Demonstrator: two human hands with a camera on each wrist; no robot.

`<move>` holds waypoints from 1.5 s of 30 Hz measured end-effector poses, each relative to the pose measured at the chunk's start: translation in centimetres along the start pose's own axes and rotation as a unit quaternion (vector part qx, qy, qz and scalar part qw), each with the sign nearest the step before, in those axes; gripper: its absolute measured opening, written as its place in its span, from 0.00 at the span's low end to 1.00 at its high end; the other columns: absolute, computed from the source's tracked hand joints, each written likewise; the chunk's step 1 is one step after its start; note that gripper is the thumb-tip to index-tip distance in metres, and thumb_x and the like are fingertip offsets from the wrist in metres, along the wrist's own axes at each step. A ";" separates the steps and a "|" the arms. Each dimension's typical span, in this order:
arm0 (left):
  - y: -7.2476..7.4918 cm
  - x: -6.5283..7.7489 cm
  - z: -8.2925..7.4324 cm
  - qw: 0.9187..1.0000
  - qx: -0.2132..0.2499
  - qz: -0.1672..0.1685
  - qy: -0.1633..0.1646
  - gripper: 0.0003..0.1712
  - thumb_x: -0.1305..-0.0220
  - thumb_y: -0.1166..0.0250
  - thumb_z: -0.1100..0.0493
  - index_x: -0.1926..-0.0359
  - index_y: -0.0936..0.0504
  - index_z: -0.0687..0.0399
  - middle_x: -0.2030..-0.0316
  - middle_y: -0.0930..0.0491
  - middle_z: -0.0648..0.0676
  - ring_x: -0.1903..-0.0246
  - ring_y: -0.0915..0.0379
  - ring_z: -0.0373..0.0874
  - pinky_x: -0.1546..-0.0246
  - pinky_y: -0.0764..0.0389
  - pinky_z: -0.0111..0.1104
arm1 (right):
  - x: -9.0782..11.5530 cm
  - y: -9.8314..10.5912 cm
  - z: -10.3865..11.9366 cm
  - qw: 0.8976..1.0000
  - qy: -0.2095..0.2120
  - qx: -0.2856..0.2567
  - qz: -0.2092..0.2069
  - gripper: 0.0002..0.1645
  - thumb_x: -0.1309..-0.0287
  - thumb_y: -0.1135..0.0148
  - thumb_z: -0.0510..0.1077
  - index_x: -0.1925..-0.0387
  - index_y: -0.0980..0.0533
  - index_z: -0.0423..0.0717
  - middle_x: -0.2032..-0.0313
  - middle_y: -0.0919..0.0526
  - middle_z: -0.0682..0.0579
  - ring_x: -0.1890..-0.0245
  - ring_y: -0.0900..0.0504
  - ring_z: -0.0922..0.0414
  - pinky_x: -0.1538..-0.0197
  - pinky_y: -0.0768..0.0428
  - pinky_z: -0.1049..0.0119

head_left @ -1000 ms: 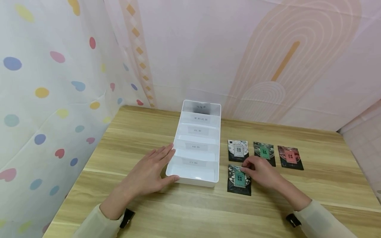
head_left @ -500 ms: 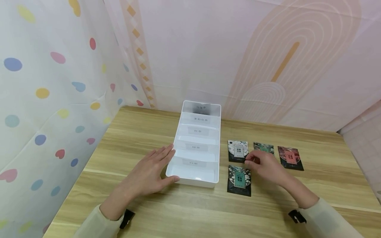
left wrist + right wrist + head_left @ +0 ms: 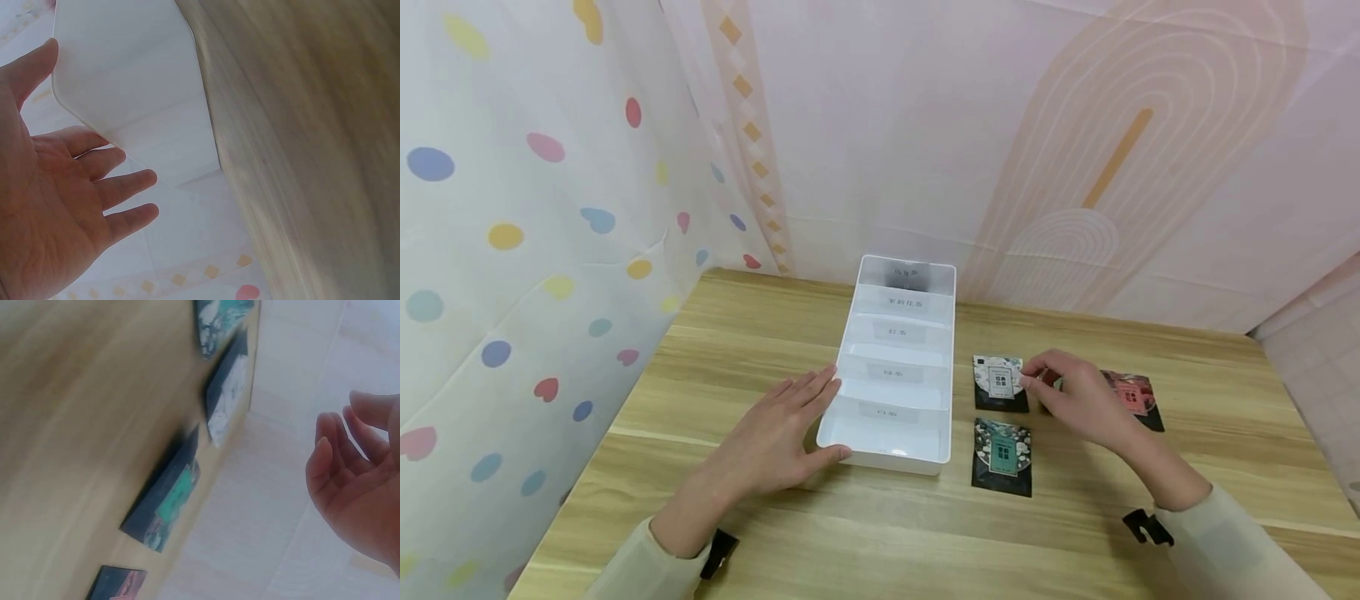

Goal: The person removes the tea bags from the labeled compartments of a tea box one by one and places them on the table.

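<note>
My left hand (image 3: 775, 433) rests along the near left side of a white divided box (image 3: 887, 464), thumb at the front corner and fingers spread against the wall. In the left wrist view those fingers (image 3: 128, 187) look nearly straight. Over the packets my right hand (image 3: 1078, 400) hovers, fingers loosely bent and nothing between them in the right wrist view. It is nearest to a white-and-black tea packet (image 3: 1000, 383) and a green-labelled packet (image 3: 175, 497), which it mostly covers in the head view. Another green-labelled tea packet (image 3: 1002, 457) lies closer to me.
A red-labelled tea packet (image 3: 1133, 396) lies to the right. Several labelled compartments, split by dividers (image 3: 891, 412), run the length of the box. The wooden table (image 3: 880, 542) ends at a patterned curtain (image 3: 865, 125) behind and at the left.
My right hand has moved away from the near green packet's corner, forward to beside the white packet. My left hand and the box have stayed put.
</note>
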State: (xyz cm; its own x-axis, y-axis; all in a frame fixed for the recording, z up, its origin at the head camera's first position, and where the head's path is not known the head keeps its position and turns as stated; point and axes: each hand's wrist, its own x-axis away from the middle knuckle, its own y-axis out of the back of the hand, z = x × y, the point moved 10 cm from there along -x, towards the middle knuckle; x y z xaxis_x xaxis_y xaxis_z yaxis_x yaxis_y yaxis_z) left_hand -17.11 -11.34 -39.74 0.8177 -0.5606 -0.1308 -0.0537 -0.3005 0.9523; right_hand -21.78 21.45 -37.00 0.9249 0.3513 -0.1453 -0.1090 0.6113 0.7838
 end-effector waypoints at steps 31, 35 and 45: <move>-0.2 -0.2 -0.1 1.000 0.000 0.005 0.003 0.53 0.33 0.34 0.31 0.24 0.33 0.65 0.21 0.40 0.60 0.25 0.39 0.62 0.24 0.40 0.56 | -6.8 -0.2 5.0 0.998 0.065 -0.028 -0.004 0.22 0.27 0.35 0.41 0.37 0.22 0.36 0.42 0.17 0.40 0.41 0.20 0.42 0.41 0.19 0.42; -0.1 -0.2 -0.2 1.000 -0.002 0.007 0.004 0.53 0.33 0.34 0.31 0.24 0.33 0.65 0.21 0.40 0.60 0.25 0.40 0.62 0.24 0.40 0.56 | -8.2 -0.6 5.6 0.998 0.060 -0.036 0.002 0.25 0.28 0.34 0.42 0.35 0.23 0.37 0.39 0.19 0.39 0.38 0.21 0.41 0.35 0.23 0.40; 0.0 0.2 -0.3 1.000 0.001 0.001 0.000 0.53 0.33 0.34 0.31 0.24 0.32 0.65 0.21 0.39 0.60 0.25 0.39 0.63 0.25 0.38 0.57 | -11.8 -2.1 6.3 0.998 0.050 -0.032 0.008 0.28 0.27 0.35 0.44 0.32 0.26 0.36 0.35 0.21 0.39 0.35 0.23 0.42 0.31 0.26 0.41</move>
State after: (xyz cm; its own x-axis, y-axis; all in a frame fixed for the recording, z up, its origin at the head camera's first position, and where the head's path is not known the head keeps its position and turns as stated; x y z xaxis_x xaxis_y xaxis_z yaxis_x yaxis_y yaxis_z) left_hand -16.81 -11.21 -39.69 0.8180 -0.5608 -0.1277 -0.0574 -0.3005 0.9520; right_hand -30.14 11.53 -33.12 0.8821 0.4290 -0.1945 -0.1506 0.6482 0.7465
